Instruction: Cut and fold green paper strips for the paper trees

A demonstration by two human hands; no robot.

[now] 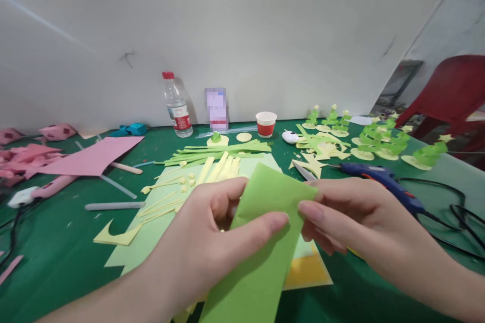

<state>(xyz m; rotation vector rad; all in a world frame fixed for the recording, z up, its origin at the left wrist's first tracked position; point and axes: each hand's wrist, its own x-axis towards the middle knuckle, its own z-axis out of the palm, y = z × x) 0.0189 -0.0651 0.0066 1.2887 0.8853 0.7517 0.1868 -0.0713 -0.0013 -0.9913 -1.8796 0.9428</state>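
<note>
A sheet of bright green paper [261,242] is held up in front of me, above the table. My left hand [223,232] grips it from the left, thumb lying across its face and fingers behind. At the upper right corner, my right hand [341,212] pinches the paper's edge between thumb and fingers. Behind the hands lie pale green sheets [147,232] with pale yellow strips [217,166] and green strips [227,148] on them. Scissors [303,171] lie just beyond my right hand, their handles hidden.
A blue glue gun [382,181] with a black cable rests at right. Finished green paper plants [382,139] stand behind it. A water bottle [177,106], a phone [216,108] and a paper cup [266,124] line the white board. Pink paper [94,155] lies left.
</note>
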